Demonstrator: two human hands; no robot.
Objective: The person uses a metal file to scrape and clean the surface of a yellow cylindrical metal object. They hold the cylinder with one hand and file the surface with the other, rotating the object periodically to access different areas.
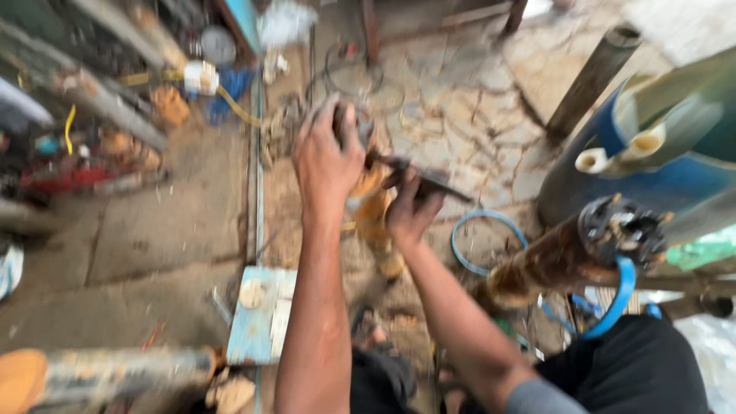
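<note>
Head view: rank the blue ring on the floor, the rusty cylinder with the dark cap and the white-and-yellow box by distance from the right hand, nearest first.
From the right hand:
1. Blue ring, on the floor just to its right.
2. Rusty cylinder, farther right, lying tilted.
3. White-and-yellow box, far upper left, beyond the left hand.

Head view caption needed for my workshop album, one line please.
Left hand grips the top of an orange-brown part while the right hand holds a dark tool against it.

Rusty pump (563, 257) right of hands; pipe (107, 373) left.
</note>
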